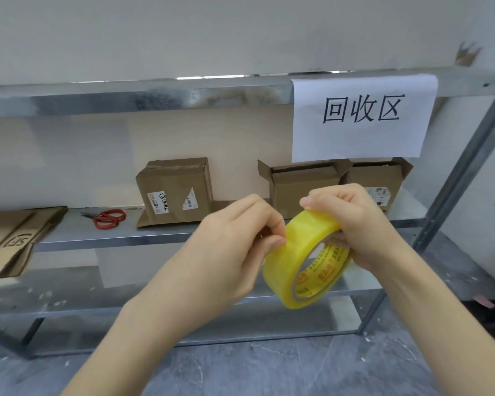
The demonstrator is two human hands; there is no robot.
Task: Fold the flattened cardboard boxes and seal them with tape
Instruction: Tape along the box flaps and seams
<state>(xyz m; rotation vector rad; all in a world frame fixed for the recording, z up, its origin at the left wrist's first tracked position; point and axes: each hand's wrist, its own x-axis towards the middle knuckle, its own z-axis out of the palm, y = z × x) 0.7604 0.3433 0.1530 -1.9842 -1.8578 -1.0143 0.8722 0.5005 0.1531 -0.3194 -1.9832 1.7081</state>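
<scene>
A stack of flattened brown cardboard boxes lies at the left end of a grey metal shelf. Red-handled scissors lie next along it, then a closed brown cardboard box. In front of the shelf, the left hand pinches the outer layer of a yellow translucent roll of packing tape between thumb and forefinger. The right hand grips the roll's top, fingers curled into its core. Behind, an open-topped brown cardboard box and a second open box sit beneath a white paper sign.
</scene>
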